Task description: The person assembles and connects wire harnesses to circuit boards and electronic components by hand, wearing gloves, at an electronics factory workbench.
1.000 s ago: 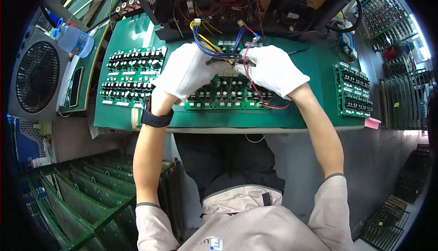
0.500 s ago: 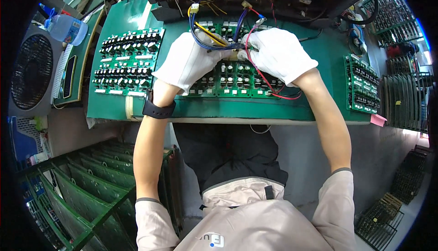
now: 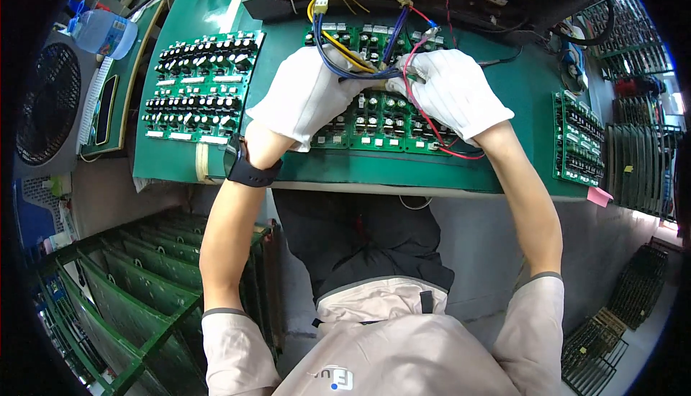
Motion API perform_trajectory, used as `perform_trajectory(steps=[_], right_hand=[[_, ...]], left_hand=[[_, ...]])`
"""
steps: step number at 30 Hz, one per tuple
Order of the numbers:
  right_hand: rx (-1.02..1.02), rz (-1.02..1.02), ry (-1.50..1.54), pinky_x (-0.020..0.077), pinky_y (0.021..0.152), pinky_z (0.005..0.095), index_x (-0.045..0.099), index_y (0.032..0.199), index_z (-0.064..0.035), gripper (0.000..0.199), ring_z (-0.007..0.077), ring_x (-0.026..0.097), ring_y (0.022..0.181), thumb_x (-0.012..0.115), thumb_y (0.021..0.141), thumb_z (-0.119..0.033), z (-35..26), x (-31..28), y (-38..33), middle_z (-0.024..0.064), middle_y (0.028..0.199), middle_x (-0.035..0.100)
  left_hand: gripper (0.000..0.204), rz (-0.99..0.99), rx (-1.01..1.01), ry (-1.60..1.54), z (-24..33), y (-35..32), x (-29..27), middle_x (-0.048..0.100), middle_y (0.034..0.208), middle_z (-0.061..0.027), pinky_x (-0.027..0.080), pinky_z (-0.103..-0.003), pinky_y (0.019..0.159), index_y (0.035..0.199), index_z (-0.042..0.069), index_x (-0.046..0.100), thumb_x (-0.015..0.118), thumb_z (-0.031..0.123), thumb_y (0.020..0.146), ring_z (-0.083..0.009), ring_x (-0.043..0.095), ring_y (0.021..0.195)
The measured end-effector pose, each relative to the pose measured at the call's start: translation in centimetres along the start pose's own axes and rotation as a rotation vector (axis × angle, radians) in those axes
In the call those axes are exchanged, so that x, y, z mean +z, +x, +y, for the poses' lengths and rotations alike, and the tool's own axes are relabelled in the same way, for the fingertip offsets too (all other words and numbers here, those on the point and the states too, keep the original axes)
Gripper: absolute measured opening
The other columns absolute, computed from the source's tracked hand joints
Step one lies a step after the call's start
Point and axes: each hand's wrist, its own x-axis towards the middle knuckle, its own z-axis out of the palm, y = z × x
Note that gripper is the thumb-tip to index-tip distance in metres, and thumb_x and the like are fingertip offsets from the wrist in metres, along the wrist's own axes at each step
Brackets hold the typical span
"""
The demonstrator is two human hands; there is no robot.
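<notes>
Both my hands wear white gloves and meet over a green circuit board [image 3: 381,126] lying on the green bench mat [image 3: 374,169]. My left hand [image 3: 306,97] and my right hand [image 3: 453,94] pinch a bundle of blue, yellow and red wires [image 3: 360,61] between them, just above the board's rows of black components. The wires loop up to small white and tan connectors [image 3: 322,2] at the far edge. A red wire [image 3: 432,133] trails under my right hand across the board. A black watch [image 3: 248,169] sits on my left wrist.
A second populated green board [image 3: 198,87] lies to the left, another board [image 3: 579,140] at the right edge. A grey fan [image 3: 47,105] and a plastic bottle [image 3: 104,33] stand at far left. Racks of green boards [image 3: 108,288] sit below left, more racks [image 3: 637,173] at right.
The view has tilted so the bench sits lower in the picture. My hands have stayed together on the wire bundle over the same board.
</notes>
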Motion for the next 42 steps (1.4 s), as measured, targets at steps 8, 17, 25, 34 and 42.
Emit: perform_trajectory(steps=[8,17,25,34,42], right_hand=[[-0.131,0.185,-0.033,0.0571,0.072,0.0476,0.077,0.095,-0.0103,0.022,0.0363,0.071,0.079,0.068,0.094,-0.03,0.9,1.6,-1.1,0.0159,0.082,0.072],[0.078,-0.116,0.028,0.057,0.076,0.0484,0.075,0.101,-0.0073,0.029,0.0383,0.072,0.083,0.067,0.096,-0.035,-0.4,-1.7,-0.9,0.0183,0.087,0.074],[0.106,-0.13,0.214,0.0566,0.081,0.0468,0.078,0.112,-0.0102,0.034,0.0383,0.072,0.092,0.066,0.096,-0.037,0.3,-1.4,-0.2,0.0174,0.096,0.075],[-0.095,0.11,0.039,0.0562,0.075,0.0461,0.078,0.1,-0.0104,0.022,0.037,0.07,0.079,0.07,0.091,-0.029,1.3,1.0,-0.7,0.0163,0.081,0.072],[-0.244,0.19,-0.109,0.0529,0.081,0.042,0.068,0.108,-0.0088,0.021,0.0307,0.065,0.088,0.068,0.089,-0.018,1.7,2.2,-1.5,0.0106,0.094,0.065]], left_hand=[[0.027,0.002,0.022,0.047,0.4,0.0,-0.2,0.072,0.078,-0.0152,0.057,-0.044,0.064,0.095,0.007,0.077,0.078,0.032,0.088,-0.0375,0.07,0.072],[0.026,0.125,0.02,0.02,2.4,-0.2,-1.5,0.073,0.093,-0.0127,0.058,-0.042,0.075,0.106,0.011,0.075,0.082,0.026,0.085,-0.0358,0.072,0.087],[0.03,-0.093,-0.069,0.088,2.1,0.5,-2.1,0.074,0.085,-0.0148,0.057,-0.043,0.07,0.102,0.013,0.08,0.078,0.04,0.09,-0.0368,0.071,0.079],[0.023,-0.194,-0.115,0.076,1.2,1.1,-1.3,0.074,0.088,-0.0172,0.058,-0.041,0.07,0.1,0.006,0.079,0.081,0.025,0.088,-0.0374,0.072,0.081],[0.029,-0.08,-0.06,-0.004,1.5,0.8,-1.7,0.073,0.082,-0.0171,0.059,-0.044,0.067,0.095,0.009,0.079,0.074,0.037,0.093,-0.0378,0.072,0.076]])
